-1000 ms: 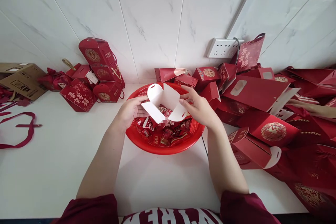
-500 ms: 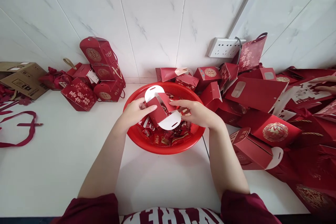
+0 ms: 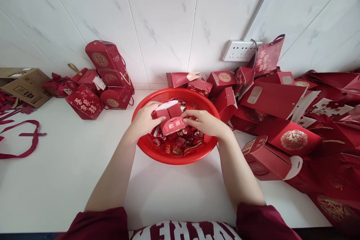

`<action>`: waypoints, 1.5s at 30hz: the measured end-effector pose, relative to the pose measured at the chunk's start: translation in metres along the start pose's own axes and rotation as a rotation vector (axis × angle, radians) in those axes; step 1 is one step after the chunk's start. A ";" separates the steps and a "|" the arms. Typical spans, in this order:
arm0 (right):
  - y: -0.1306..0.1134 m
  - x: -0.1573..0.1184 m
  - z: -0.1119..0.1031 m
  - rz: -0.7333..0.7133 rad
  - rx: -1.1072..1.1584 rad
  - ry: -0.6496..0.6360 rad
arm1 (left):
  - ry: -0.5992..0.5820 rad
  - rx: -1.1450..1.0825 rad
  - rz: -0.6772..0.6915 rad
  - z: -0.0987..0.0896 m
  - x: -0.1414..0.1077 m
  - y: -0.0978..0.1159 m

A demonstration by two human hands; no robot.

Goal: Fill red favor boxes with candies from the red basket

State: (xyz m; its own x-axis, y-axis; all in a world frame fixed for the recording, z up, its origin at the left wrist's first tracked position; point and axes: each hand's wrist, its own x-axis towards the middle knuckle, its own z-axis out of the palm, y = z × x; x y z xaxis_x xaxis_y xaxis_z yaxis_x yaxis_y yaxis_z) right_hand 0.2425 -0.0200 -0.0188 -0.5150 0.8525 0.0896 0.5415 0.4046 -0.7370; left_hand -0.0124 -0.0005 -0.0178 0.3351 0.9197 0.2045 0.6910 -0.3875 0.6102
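Between my two hands is a small red gift box (image 3: 172, 125) with white lettering on its near flap. Its far flap shows a pale inside and still stands up, while the two top panels nearly meet. My left hand (image 3: 146, 120) grips the left side, thumb on top. On the right, my right hand (image 3: 203, 122) pinches the near flap's corner with thumb and fingers. The box is held over a red plastic basket (image 3: 177, 160), in which lie many wrapped candies (image 3: 180, 144), partly hidden under the box and hands.
Several finished-looking red boxes (image 3: 109, 73) are stacked at the left, beside a cardboard box (image 3: 28, 86) and a red ribbon (image 3: 35, 138). A large heap of red boxes (image 3: 281, 101) covers the right side. A white power strip (image 3: 238, 50) sits against the tiled wall.
The top panels have come together and the near flap has been folded up, showing its lettering. At the far right, another person's hand has drawn back toward the edge.
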 end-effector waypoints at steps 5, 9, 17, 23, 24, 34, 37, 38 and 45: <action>0.001 0.003 0.010 0.010 -0.029 0.045 | -0.086 0.031 0.194 -0.006 -0.003 0.005; 0.005 0.005 0.014 0.121 -0.063 0.097 | -0.306 0.073 0.175 -0.012 -0.008 0.003; 0.007 0.008 0.017 0.115 -0.085 0.132 | -0.410 0.229 0.136 -0.002 -0.014 0.010; 0.008 0.006 0.016 0.078 -0.085 0.074 | -0.367 0.337 0.226 0.003 -0.012 0.014; 0.009 0.005 0.014 0.078 -0.080 0.037 | -0.362 0.338 0.227 0.000 -0.011 0.014; 0.012 -0.006 0.000 0.173 -0.133 -0.111 | -0.170 0.245 0.107 -0.002 0.001 -0.013; 0.010 -0.002 0.004 0.100 -0.060 -0.012 | -0.061 0.092 0.172 -0.011 0.001 -0.013; 0.009 -0.001 0.006 0.049 -0.018 0.039 | -0.044 0.009 0.183 -0.015 -0.001 -0.011; -0.007 0.002 0.016 -0.355 0.126 0.050 | -0.227 -0.664 -0.053 -0.031 -0.013 0.002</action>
State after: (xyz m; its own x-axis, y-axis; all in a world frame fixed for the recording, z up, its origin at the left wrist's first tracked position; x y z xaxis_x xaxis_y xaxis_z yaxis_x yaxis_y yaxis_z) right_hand 0.2271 -0.0264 -0.0241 -0.6216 0.6826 0.3843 0.2476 0.6367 -0.7303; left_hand -0.0353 -0.0111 0.0039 0.4874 0.8722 0.0412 0.1967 -0.1556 0.9680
